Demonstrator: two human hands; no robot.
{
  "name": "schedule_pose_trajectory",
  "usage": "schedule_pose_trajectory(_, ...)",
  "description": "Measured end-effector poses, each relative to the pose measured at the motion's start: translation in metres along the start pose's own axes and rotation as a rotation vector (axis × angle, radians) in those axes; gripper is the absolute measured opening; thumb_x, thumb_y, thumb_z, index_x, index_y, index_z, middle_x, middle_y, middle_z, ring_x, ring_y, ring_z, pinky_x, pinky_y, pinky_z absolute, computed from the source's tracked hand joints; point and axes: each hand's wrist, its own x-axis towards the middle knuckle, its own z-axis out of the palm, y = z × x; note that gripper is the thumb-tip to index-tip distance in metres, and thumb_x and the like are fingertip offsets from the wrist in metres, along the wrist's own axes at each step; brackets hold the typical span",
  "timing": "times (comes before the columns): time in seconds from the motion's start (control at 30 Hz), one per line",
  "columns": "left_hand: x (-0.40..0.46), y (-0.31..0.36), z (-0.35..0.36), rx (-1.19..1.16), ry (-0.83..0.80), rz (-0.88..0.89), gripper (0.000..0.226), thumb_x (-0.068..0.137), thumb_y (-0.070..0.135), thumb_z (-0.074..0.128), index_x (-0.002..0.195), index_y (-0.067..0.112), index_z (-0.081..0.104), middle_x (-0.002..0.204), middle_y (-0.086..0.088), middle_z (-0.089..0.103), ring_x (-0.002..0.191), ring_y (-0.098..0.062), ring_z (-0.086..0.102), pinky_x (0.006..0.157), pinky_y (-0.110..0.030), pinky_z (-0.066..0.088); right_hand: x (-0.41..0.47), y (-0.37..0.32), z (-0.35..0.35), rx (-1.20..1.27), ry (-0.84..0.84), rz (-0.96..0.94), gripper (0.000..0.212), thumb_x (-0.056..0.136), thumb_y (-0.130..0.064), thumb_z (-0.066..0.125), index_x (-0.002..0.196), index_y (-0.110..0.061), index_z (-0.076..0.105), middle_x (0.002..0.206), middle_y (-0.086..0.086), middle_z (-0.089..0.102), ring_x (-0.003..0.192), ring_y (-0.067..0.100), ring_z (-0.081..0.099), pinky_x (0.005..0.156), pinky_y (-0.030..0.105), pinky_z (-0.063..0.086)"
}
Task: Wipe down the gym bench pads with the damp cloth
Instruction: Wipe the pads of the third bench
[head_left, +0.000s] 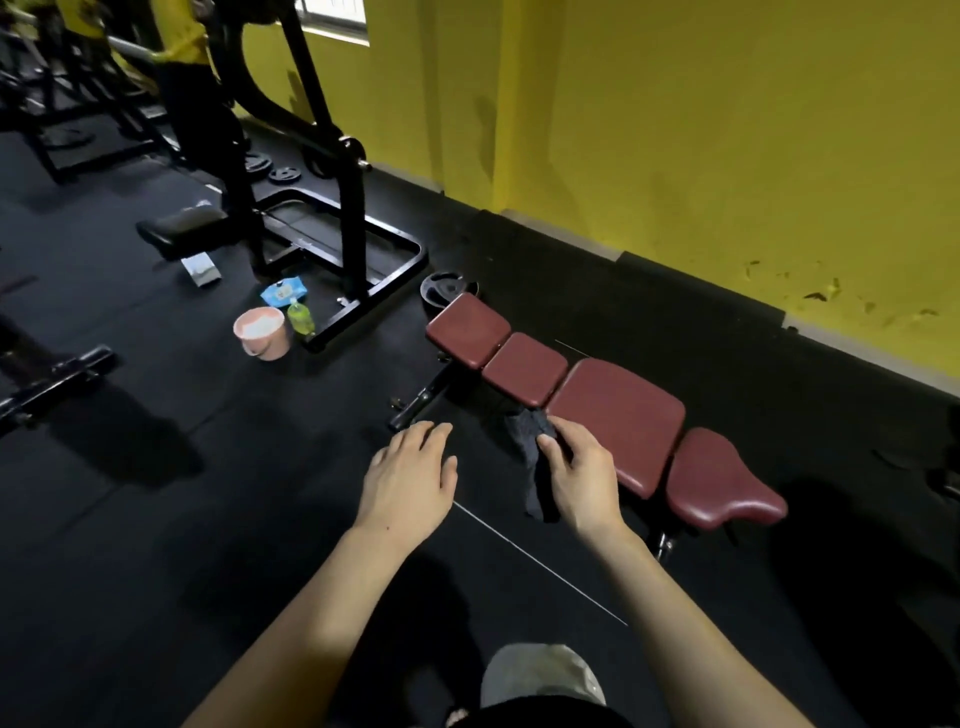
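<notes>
Presently, head view, I log:
Bench pads (618, 415): four maroon cushions in a row near the yellow wall (701, 130); frame underneath mostly hidden.
Cloth (532, 452): dark grey, hanging at the near edge of the large pad, lower end dangling.
Right hand (584, 478): fingers curled, pinching the cloth; fingertips hidden behind it.
Left hand (408, 478): fingers straight, slightly spread, holding nothing, above the black floor (156, 519).
Pink bucket (261, 332): contents unclear.
Green bottle (301, 318): label unreadable.
Blue packet (283, 292): print too small to read.
Top-left person: cut off by the frame edge.
</notes>
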Motion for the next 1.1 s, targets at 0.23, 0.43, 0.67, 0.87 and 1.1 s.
schedule_pose_trajectory(0.23, 0.171, -0.046, 0.011, 0.115, -0.025, 0.082, 0.051, 0.105, 0.04, 0.043, 0.152, 0.023, 0.043, 0.152, 0.001, 0.048, 0.139, -0.02, 0.047, 0.11, -0.039, 0.043, 0.153, 0.021, 0.066, 0.087, -0.031, 0.112, 0.016, 0.1, -0.032, 0.064, 0.115, -0.031, 0.065, 0.106, -0.019, 0.069, 0.101, 0.008, 0.065, 0.088, 0.029, 0.049)
schedule_pose_trajectory(0.43, 0.302, -0.074, 0.024, 0.135, -0.109, 0.056, 0.05, 0.106, 0.038, 0.04, 0.154, 0.023, 0.042, 0.153, 0.0, 0.046, 0.14, -0.021, 0.045, 0.11, -0.038, 0.041, 0.296, 0.039, 0.126, 0.083, -0.08, 0.133, 0.019, 0.099, -0.03, 0.064, 0.117, -0.027, 0.064, 0.111, -0.011, 0.071, 0.103, 0.015, 0.066, 0.085, 0.031, 0.048)
schedule_pose_trajectory(0.67, 0.404, -0.104, 0.053, 0.083, -0.164, 0.046, 0.047, 0.102, 0.032, 0.05, 0.148, 0.019, 0.05, 0.146, -0.005, 0.054, 0.133, -0.025, 0.054, 0.104, -0.043, 0.047, 0.394, 0.057, 0.183, 0.091, -0.151, 0.175, 0.023, 0.1, -0.028, 0.064, 0.122, -0.022, 0.065, 0.119, -0.011, 0.069, 0.113, 0.014, 0.063, 0.089, 0.024, 0.043)
schedule_pose_trajectory(0.87, 0.499, -0.142, 0.091, 0.106, -0.329, 0.093, 0.05, 0.107, 0.038, 0.04, 0.156, 0.026, 0.036, 0.154, 0.003, 0.042, 0.141, -0.021, 0.043, 0.11, -0.04, 0.041, 0.452, 0.094, 0.245, 0.117, -0.122, 0.28, 0.026, 0.102, -0.031, 0.061, 0.127, -0.022, 0.063, 0.124, -0.009, 0.069, 0.115, 0.015, 0.063, 0.094, 0.031, 0.049)
schedule_pose_trajectory(1.1, 0.63, -0.202, 0.166, 0.1, -0.485, 0.234, 0.045, 0.105, 0.035, 0.037, 0.149, 0.027, 0.042, 0.148, 0.004, 0.047, 0.134, -0.022, 0.047, 0.107, -0.043, 0.045, 0.524, 0.144, 0.332, 0.072, 0.03, 0.418, 0.027, 0.101, -0.025, 0.063, 0.127, -0.017, 0.065, 0.125, -0.004, 0.068, 0.115, 0.016, 0.063, 0.095, 0.024, 0.045)
